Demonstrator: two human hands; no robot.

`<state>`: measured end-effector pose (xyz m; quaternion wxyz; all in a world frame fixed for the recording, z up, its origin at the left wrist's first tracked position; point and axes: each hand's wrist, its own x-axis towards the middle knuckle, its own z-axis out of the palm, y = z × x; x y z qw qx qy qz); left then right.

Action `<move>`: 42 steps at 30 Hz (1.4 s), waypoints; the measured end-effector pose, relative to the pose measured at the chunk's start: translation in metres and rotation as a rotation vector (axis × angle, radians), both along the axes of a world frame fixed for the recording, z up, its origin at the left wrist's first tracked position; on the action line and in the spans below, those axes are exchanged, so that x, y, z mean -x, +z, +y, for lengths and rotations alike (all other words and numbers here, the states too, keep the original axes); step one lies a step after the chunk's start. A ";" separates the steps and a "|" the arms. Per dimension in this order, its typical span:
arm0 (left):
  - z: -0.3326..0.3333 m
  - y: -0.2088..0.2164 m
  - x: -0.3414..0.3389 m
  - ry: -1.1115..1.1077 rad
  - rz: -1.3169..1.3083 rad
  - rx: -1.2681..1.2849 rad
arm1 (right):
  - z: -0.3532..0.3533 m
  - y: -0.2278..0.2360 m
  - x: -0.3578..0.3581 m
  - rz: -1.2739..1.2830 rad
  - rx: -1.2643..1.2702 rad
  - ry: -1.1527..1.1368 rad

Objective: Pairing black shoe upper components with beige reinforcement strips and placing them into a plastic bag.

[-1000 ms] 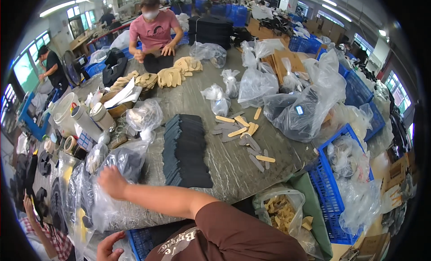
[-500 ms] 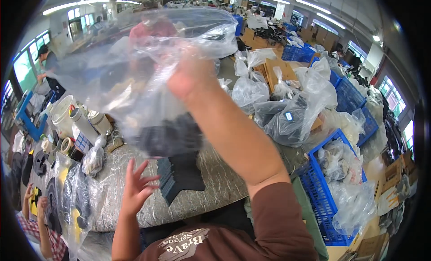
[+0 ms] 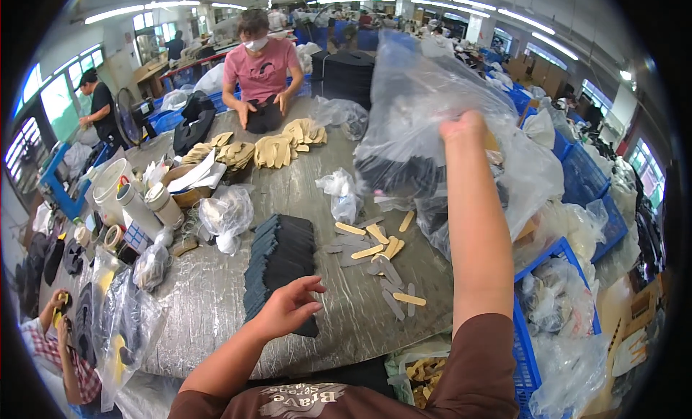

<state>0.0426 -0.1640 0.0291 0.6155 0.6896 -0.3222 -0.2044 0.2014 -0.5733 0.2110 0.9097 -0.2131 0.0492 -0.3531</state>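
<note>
My right hand is closed on the gathered top of a large clear plastic bag, held out at the far right above the table. Dark pieces show through the bag's lower part; motion blurs them. My left hand holds nothing, fingers apart, over the near end of a stack of dark fabric pieces. Those pieces lie fanned in an overlapping row. Right of the stack, tan strips and grey strips with rounded ends are scattered on the table.
Across the table, a person in a pink shirt handles dark pieces near piles of tan pieces. Cups and a white bucket crowd the left. Blue crates with plastic bags stand right. Another person's hands work at lower left.
My right hand has swung the bag from the left over to the far right. My left hand has moved right, over the dark stack. More of the table shows now.
</note>
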 end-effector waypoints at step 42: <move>0.062 -0.057 -0.058 0.041 -0.842 -0.987 | 0.136 -0.233 0.259 1.266 1.869 -0.161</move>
